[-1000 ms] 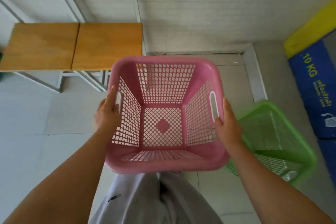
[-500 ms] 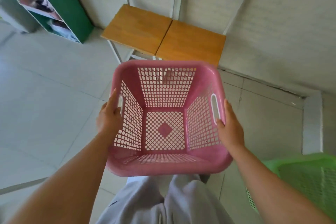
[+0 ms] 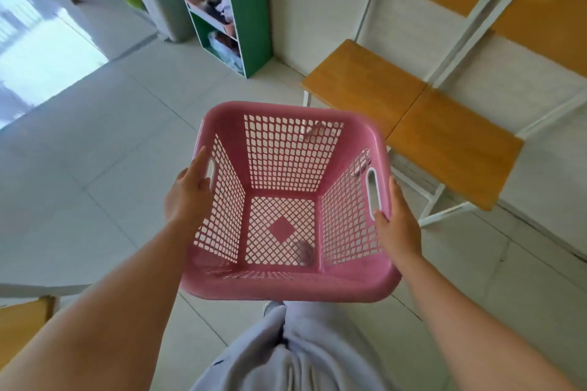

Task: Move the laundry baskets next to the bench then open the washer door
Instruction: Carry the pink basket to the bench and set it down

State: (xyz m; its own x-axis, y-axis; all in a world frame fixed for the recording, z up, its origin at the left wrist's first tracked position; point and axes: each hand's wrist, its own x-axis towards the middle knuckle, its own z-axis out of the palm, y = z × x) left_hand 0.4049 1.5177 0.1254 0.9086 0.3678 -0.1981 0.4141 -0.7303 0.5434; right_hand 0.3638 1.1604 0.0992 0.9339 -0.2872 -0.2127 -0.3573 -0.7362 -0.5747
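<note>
Basket: the pink lattice basket (image 3: 287, 200) was empty and square, between the hands.
Hands: the left hand (image 3: 187, 197) and the right hand (image 3: 397, 225) each gripped one side handle.

This looks like a shared laundry room, perhaps a laundromat; pale floor tiles (image 3: 95, 200) run to a white wall where a wooden bench (image 3: 409, 117) on a white metal frame stands. A green shelf unit (image 3: 251, 9) beside it holds what seem to be bundled clothes; a pink laundry basket (image 3: 286, 286) is carried above the floor.

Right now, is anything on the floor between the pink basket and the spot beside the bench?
Nothing visible. The pink basket, held by the left hand and right hand, hangs over bare tiled floor left of the bench. The floor directly under it is hidden.
</note>
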